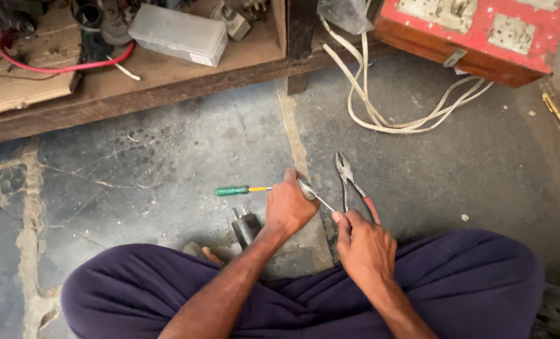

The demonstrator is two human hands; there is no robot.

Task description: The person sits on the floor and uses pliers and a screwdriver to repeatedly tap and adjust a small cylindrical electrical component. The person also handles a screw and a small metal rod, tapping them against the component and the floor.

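Two hands work low over the concrete floor (pixel 167 157): my left hand (pixel 288 207) closes around a small silvery piece (pixel 307 188), my right hand (pixel 362 242) pinches a thin wire (pixel 322 201) running from it. Pliers (pixel 350 182) lie just beside, a green screwdriver (pixel 239 190) and black plug (pixel 245 226) near.

Dark purple trousers (pixel 480 282) cover both legs; the 2 forearms are bare, sleeveless.

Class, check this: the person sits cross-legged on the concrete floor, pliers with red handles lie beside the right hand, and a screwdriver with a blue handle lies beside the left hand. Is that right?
Not quite. The head view shows the screwdriver beside the left hand has a green handle, not blue. The pliers with red handles do lie by the right hand.
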